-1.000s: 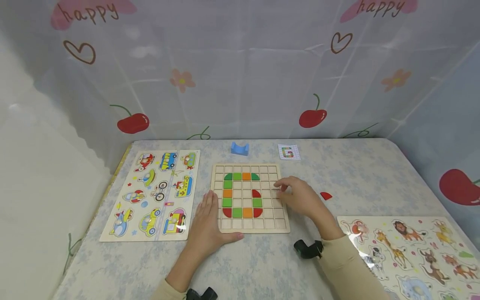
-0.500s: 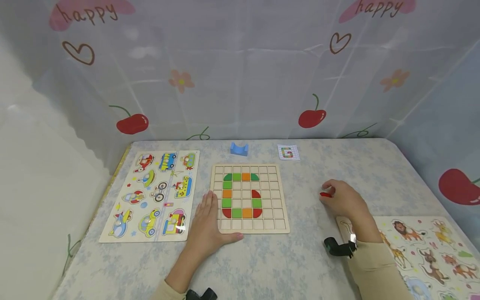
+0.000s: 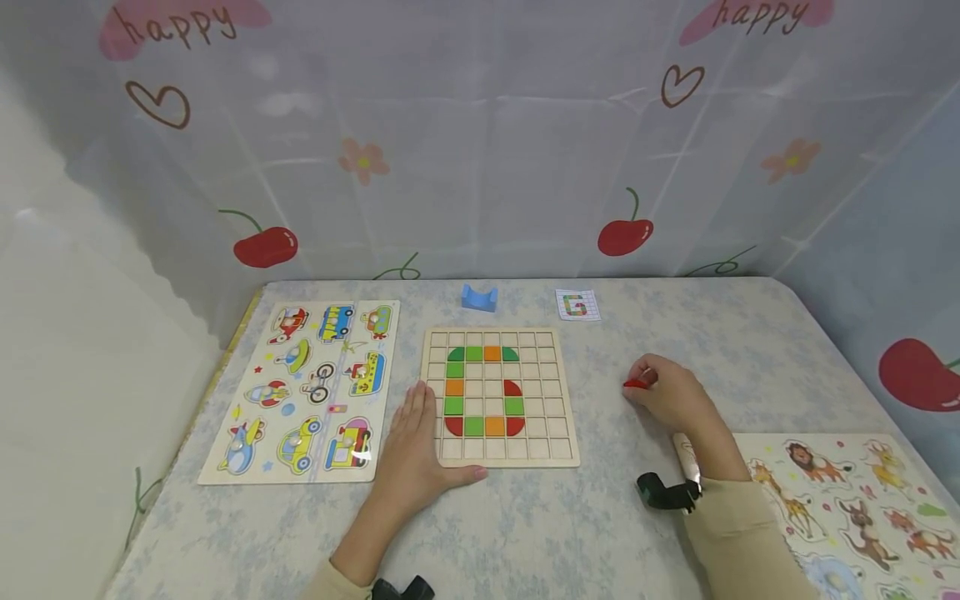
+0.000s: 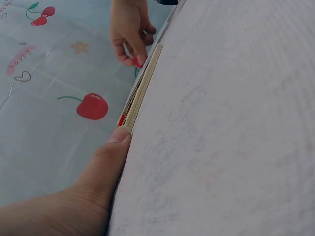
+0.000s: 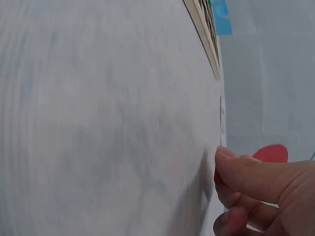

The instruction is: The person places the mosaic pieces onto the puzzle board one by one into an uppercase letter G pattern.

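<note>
In the head view a wooden grid board point(image 3: 540, 450) lies mid-table, with green, orange and red pieces set in a G-like shape. My left hand point(image 3: 411, 450) rests at its lower left corner, fingers straight along the left side and thumb along the front edge. To the right of the board, my right hand point(image 3: 671, 396) pinches a red quarter-round piece point(image 3: 636, 384) between thumb and fingers. The left wrist view has the left thumb point(image 4: 106, 160) against the board's edge. In the right wrist view the thumb point(image 5: 256, 174) covers most of the piece.
A vehicle puzzle board point(image 3: 300, 392) lies on the left, and an animal puzzle board point(image 3: 840, 508) at the lower right, partly under the right forearm. Behind the grid board are a blue curved block point(image 3: 479, 298) and a small pattern card point(image 3: 577, 305). A printed curtain point(image 3: 480, 150) backs the table.
My right hand went from the grid board's right edge out to the red quarter-round piece, picked it up and has moved slightly back left with it. The left hand stayed put.
</note>
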`<state>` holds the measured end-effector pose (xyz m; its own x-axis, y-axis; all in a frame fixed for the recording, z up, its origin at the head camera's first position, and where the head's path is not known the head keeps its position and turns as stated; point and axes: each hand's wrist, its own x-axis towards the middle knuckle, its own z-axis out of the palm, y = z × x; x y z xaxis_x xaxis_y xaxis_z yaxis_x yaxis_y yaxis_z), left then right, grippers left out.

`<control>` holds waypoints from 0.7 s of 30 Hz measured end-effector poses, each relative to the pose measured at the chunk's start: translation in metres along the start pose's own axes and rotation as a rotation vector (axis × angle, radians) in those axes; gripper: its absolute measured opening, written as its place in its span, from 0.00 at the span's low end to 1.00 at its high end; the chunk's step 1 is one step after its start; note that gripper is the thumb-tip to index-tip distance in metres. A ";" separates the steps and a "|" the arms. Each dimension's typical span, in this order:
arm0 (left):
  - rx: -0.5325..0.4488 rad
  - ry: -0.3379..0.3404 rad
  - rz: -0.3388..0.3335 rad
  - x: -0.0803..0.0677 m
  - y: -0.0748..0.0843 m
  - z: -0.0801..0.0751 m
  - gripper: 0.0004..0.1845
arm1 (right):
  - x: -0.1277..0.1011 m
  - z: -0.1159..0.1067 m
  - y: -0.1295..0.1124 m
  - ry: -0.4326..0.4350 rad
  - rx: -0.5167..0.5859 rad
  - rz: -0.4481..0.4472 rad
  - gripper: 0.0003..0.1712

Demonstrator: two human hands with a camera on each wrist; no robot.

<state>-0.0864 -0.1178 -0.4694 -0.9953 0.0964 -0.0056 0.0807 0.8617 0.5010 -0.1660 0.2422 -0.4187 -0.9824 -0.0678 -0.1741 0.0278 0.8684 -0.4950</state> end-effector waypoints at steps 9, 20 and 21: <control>-0.007 0.003 -0.007 -0.001 -0.001 0.003 0.75 | 0.013 0.043 -0.064 0.018 0.133 -0.171 0.08; 0.006 -0.001 -0.010 0.000 0.001 0.001 0.75 | 0.024 0.061 -0.113 -0.020 0.317 -0.183 0.09; 0.009 -0.002 -0.008 0.001 0.001 0.001 0.74 | 0.024 0.064 -0.115 -0.030 0.324 -0.190 0.09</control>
<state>-0.0868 -0.1166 -0.4701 -0.9958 0.0907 -0.0108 0.0737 0.8670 0.4929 -0.1813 0.1088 -0.4207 -0.9699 -0.2312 -0.0762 -0.0924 0.6390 -0.7636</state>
